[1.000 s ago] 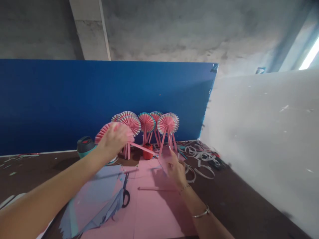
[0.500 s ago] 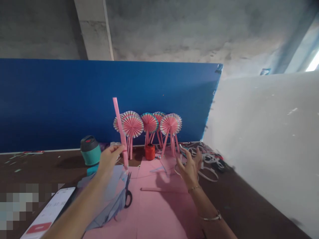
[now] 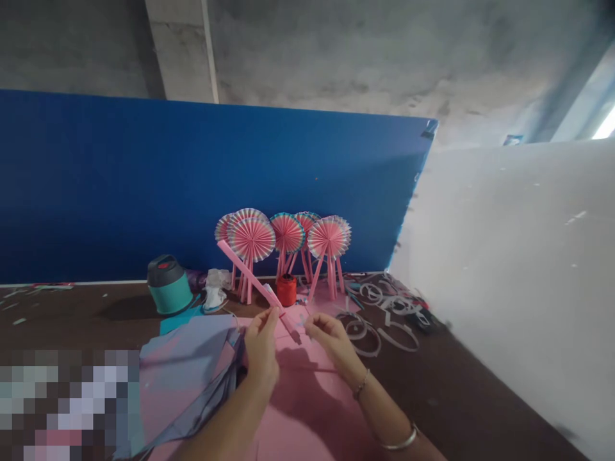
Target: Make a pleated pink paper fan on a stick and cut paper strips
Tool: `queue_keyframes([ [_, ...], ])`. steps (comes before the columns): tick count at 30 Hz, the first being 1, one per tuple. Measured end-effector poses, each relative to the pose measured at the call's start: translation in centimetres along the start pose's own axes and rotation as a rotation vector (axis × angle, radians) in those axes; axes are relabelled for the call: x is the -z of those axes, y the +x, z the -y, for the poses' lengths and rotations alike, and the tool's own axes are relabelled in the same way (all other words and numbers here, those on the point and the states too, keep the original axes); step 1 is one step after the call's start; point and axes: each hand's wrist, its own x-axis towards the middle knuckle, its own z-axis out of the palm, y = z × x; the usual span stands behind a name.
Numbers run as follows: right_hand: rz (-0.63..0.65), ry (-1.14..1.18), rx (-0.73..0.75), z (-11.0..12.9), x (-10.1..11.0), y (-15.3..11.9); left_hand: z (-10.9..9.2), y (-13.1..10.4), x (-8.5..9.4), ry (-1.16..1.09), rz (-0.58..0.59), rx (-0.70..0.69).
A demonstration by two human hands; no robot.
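Observation:
A long, narrow pink paper strip [image 3: 247,274] is pinched in my left hand [image 3: 262,349]. It slants across the middle, its upper end at the upper left and its lower end near my right fingers. My right hand [image 3: 336,346] is closed in a pinch just right of the strip. A small pale strip [image 3: 302,320] shows at its fingertips, too blurred to tell its material. Both hands are above pink sheets [image 3: 312,403] on the table. Beyond them stand several round pleated paper fans [image 3: 252,240] on pink stick handles.
A red spool-like object [image 3: 287,291] stands before the fans. To the left are a teal container with a dark lid [image 3: 170,294] and a pile of grey-blue and pink sheets [image 3: 187,352]. White loops [image 3: 398,336] lie tangled at right. A blue panel [image 3: 120,192] closes the back.
My left hand has moved right and tilted the pink strip from nearly upright to a slant. My right hand has come in leftward, its spread fingers closing to a pinch. The scissors are no longer visible.

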Motion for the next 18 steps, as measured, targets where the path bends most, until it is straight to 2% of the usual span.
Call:
queue_keyframes([
  [6, 0.000, -0.136, -0.019, -0.7, -1.5, -0.6, 0.8, -0.7, 0.1, 0.006, 0.014, 0.006],
  [11, -0.001, -0.166, -0.055, -1.7, -1.8, -0.6, 1.0, -0.9, 0.3, 0.007, 0.045, 0.009],
  [18, -0.029, -0.242, -0.042, -1.7, -1.9, -0.6, 0.9, -1.2, 0.3, 0.039, 0.025, 0.012],
])
